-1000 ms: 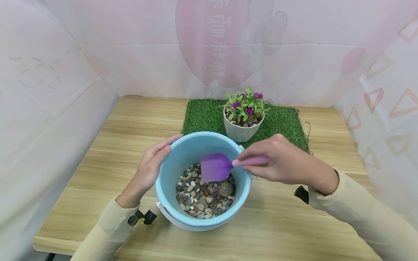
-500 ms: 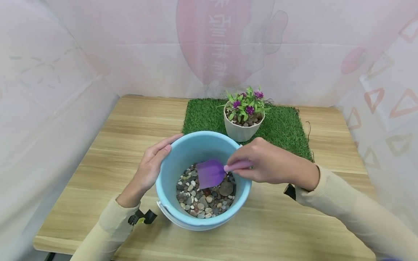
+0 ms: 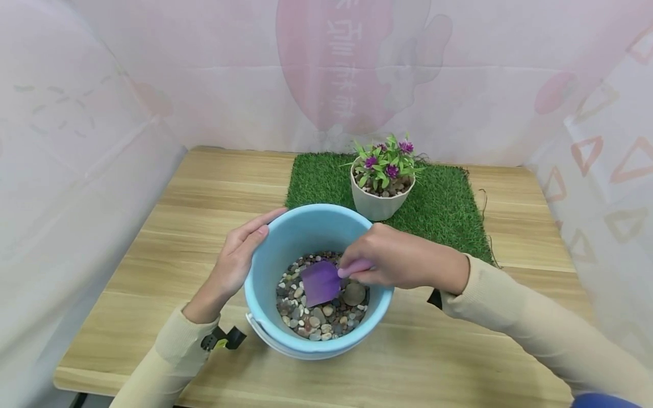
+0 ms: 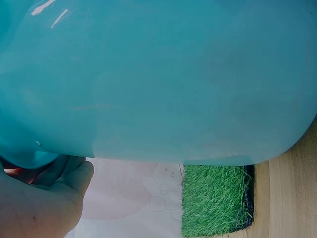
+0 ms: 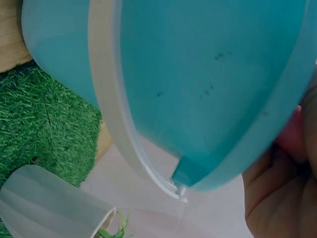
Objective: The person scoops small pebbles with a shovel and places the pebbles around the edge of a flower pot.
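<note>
Grips the pink handle (image 3: 355, 267) of a purple shovel (image 3: 320, 283) in the right hand (image 3: 393, 258), fingers curled round it, over the right part of the blue bucket (image 3: 313, 224). Holds the blade inside the bucket, above or against the stones (image 3: 326, 330) — cannot tell which. Rests the left hand (image 3: 234, 258) along the outside of the bucket's rim, at its left; has thumb and forefinger spread and nearly straight, the rest hidden.

Shows blade, stones and purple flowers (image 3: 391, 171), behind the bucket, from the head only. Shows dark specks (image 5: 220, 55) on the bucket's outer wall in the right wrist view alone.

Compared with a second ago, reaches farther into the bucket with the shovel — toward its left side — and covers a reddish stone visible then; keeps the left hand on the bucket unmoved.
</note>
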Tool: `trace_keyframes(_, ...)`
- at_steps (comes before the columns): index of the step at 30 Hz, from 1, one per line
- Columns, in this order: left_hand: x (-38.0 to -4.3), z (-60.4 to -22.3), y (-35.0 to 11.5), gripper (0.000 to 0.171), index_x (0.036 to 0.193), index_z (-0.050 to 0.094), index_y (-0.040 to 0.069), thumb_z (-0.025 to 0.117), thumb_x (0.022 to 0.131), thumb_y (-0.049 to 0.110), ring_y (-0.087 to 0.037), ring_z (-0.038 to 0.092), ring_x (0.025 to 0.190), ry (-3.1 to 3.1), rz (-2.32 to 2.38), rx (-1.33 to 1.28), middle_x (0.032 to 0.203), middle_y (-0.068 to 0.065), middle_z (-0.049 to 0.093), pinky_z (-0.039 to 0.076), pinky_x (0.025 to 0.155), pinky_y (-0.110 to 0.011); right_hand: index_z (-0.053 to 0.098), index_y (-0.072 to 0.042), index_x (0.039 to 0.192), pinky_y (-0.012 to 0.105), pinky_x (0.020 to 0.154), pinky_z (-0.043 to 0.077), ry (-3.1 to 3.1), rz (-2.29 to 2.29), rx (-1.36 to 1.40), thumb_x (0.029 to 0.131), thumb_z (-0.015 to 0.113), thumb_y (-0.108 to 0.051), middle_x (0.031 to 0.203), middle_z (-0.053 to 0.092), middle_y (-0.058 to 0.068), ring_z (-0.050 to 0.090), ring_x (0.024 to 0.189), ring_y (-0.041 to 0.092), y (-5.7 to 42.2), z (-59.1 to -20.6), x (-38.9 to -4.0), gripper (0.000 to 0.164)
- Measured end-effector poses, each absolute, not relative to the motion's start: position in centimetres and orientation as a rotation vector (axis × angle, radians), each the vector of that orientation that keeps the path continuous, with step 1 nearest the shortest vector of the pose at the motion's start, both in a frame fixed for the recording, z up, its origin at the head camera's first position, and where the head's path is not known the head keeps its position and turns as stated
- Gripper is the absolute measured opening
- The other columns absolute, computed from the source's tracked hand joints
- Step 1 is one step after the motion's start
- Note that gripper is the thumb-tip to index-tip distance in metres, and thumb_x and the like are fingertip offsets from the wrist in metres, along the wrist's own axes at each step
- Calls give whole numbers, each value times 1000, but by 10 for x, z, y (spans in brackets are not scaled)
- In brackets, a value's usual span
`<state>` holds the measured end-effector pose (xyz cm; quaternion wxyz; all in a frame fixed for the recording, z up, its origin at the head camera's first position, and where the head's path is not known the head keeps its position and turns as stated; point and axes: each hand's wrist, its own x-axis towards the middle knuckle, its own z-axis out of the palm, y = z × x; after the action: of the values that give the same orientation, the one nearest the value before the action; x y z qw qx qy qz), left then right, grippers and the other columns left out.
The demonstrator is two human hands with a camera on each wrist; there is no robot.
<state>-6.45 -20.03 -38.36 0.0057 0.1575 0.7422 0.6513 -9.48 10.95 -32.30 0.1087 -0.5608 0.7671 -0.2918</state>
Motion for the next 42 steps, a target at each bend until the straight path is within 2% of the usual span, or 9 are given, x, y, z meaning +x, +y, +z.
trace_keyframes(6,-64,-383,-201,46,153,49,-6,37,116,19,-26,76,115,2317,2042,493,149,-29,58,68,85,-54,81,-2,102,8,78,63,2291,-791,-1640,94,77,-4,97,83,7,80,85,8,99,-325,-93,10)
trace_keyframes(11,-65,-383,-200,46,153,49,-6,37,116,18,-23,77,114,2324,2041,498,149,-29,58,68,84,-53,82,-3,100,5,69,59,2339,-695,-1623,97,75,-9,90,82,6,72,68,2,87,-327,-90,10)
trace_keyframes(13,-65,-382,-199,46,153,49,-6,37,116,18,-22,77,113,2328,2035,499,150,-29,58,68,84,-52,82,-4,96,6,64,57,2355,-644,-1650,98,74,-9,83,80,3,66,61,1,82,-328,-89,9)
trace_keyframes(17,-67,-381,-200,46,153,50,-4,37,116,19,-21,78,111,2343,2024,495,149,-28,59,69,82,-52,78,-8,85,9,61,56,2368,-585,-1752,98,72,-7,73,74,-1,62,58,4,73,-328,-88,14)
trace_keyframes(20,-68,-381,-201,45,152,51,-3,37,116,18,-20,77,111,2353,2025,497,149,-28,59,69,82,-51,78,-9,84,7,65,57,2353,-616,-1800,97,72,-5,74,75,-1,66,62,6,69,-330,-90,15)
trace_keyframes(24,-67,-382,-200,44,151,52,-4,37,116,17,-19,76,115,2355,2032,500,152,-26,57,69,86,-49,82,-7,91,7,73,61,2322,-694,-1800,95,74,-3,83,80,1,74,71,6,70,-333,-91,10)
trace_keyframes(30,-66,-384,-196,44,151,54,-2,38,115,17,-19,76,116,2360,2026,508,154,-24,56,69,86,-48,84,-6,100,11,83,64,2268,-754,-1799,92,75,0,95,83,4,80,87,13,74,-333,-88,13)
trace_keyframes(42,-66,-385,-198,44,151,54,-3,38,115,17,-17,76,114,2371,2013,486,153,-25,57,70,85,-47,83,-3,104,10,87,63,2179,-948,-1695,94,76,-1,100,83,7,81,93,11,79,-334,-96,13)
